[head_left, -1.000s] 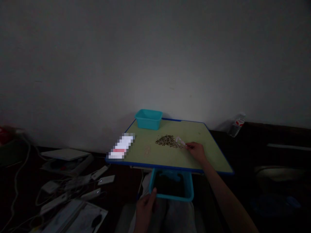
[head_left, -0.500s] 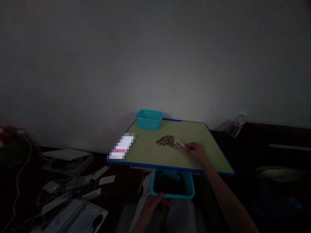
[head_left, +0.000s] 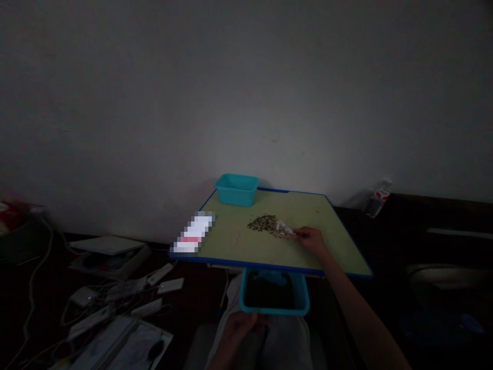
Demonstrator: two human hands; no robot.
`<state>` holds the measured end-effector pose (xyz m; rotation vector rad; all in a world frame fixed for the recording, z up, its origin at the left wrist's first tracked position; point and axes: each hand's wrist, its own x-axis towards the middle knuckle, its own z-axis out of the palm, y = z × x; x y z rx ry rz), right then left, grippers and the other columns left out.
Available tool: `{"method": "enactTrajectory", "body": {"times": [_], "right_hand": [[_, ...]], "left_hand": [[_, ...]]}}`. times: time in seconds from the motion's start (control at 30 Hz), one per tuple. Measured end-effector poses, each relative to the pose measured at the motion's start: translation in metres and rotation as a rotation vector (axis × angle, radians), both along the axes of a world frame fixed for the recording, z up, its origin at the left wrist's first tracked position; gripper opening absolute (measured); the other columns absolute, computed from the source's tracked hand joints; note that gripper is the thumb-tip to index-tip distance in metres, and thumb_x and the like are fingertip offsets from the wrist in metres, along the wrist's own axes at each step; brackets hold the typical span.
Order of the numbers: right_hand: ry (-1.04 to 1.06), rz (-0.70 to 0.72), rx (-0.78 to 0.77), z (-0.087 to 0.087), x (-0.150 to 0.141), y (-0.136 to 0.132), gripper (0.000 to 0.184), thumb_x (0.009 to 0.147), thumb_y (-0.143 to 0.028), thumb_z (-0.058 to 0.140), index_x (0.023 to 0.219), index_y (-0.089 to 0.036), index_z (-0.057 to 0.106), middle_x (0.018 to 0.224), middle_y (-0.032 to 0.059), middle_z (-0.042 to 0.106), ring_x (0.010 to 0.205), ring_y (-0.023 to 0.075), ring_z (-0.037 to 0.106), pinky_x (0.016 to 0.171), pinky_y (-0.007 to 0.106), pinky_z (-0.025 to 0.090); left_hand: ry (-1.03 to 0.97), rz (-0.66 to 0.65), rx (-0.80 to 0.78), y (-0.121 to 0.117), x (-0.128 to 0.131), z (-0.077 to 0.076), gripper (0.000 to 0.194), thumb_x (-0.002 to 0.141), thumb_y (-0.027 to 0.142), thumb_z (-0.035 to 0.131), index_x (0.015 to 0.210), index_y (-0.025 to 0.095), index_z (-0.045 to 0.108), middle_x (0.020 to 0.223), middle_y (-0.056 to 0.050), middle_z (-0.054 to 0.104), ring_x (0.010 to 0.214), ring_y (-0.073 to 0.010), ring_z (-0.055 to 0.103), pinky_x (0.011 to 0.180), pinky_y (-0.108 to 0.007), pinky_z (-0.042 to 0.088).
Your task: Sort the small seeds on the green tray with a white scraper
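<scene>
Dark, speckled small grains like seeds or beans (head_left: 262,223) lie in a loose pile on the pale green tabletop (head_left: 292,252). From the right, my right hand (head_left: 310,240) pinches a small whitish, partly see-through flat piece (head_left: 284,228) whose far end touches the pile. The dim light hides its exact kind. Below the table's front edge, a turquoise plastic bin (head_left: 274,311) sits over my lap with dark contents I cannot make out. My left hand (head_left: 243,327) grips its near rim, thumb at the edge and fingers underneath.
A second turquoise bin (head_left: 236,195) stands at the table's back left corner. A blurred-out phone-like screen (head_left: 193,234) lies at the left edge. Chargers and cables (head_left: 127,290) clutter the floor left; a plastic bottle (head_left: 378,199) leans by the wall at right.
Very little differs. My left thumb has slid slightly down at the bin's rim, and the view has shifted a touch. My right hand stays at the pile with the whitish piece.
</scene>
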<state>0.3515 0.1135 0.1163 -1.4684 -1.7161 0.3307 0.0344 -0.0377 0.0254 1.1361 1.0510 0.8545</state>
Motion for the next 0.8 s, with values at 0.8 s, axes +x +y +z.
{"method": "enactTrajectory", "body": {"times": [0.8], "right_hand": [[0.310, -0.023, -0.091, -0.002, 0.005, -0.004, 0.020, 0.061, -0.035, 0.076, 0.073, -0.020, 0.081, 0.074, 0.0066, 0.078, 0.069, 0.0241, 0.071, 0.066, 0.033, 0.054]], "left_hand": [[0.095, 0.084, 0.030, 0.001, -0.003, 0.007, 0.061, 0.083, 0.073, 0.052, 0.063, 0.025, 0.083, 0.068, -0.008, 0.080, 0.074, -0.0294, 0.071, 0.079, -0.036, 0.052]]}}
